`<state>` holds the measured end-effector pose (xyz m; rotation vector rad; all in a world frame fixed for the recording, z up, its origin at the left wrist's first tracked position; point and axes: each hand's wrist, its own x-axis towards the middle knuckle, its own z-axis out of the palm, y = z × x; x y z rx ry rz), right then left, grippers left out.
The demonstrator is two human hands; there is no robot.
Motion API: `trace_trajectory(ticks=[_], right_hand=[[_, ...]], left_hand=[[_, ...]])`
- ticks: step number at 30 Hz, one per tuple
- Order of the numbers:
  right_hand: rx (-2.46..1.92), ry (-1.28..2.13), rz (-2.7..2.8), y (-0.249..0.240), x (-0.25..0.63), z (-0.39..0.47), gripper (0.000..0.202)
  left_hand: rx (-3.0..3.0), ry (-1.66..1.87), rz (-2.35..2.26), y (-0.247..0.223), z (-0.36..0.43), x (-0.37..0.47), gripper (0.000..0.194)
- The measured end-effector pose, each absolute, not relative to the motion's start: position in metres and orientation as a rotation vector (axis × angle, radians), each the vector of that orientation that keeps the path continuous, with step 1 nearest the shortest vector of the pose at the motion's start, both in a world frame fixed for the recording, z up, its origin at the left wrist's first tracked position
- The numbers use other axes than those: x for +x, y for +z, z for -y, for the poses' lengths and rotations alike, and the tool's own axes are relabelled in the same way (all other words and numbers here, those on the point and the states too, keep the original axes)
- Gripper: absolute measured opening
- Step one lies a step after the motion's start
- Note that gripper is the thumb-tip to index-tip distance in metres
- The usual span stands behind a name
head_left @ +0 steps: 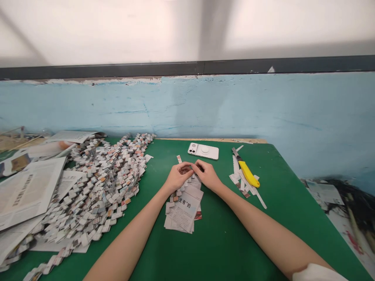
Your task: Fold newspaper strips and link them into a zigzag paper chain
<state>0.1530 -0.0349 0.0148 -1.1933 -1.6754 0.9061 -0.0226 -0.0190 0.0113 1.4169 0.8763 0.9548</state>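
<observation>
While the folded paper chain (176, 198) is pinched by the fingers of the left hand (177, 177) and right hand (207, 175), folds are best kept aligned, never crushed.

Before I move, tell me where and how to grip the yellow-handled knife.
Take the yellow handle, probably best with the right hand, coming from the near right side. The knife lies slanted over paper scraps, handle end toward you and blade pointing away, up and left.

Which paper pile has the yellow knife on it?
The loose strips at right, under the yellow-handled knife; the folded-paper heap is left, the newspaper stack near centre.
</observation>
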Motion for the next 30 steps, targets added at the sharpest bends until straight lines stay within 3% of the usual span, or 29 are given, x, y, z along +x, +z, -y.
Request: trace_trajectory(ticks=[6,30], right_hand=[[-1.219,0.861,1.608,0.0108,0.1519,0.0323,0.04],[-1.132,0.912,1.72,0.0103,0.1536,0.0342,0.048]], left_hand=[[1.337,0.956,-0.864,0.0118,0.0194,-0.021,0.048],[1.161,1.025,-0.825,0.0121,0.0139,-0.0255,0.051]])
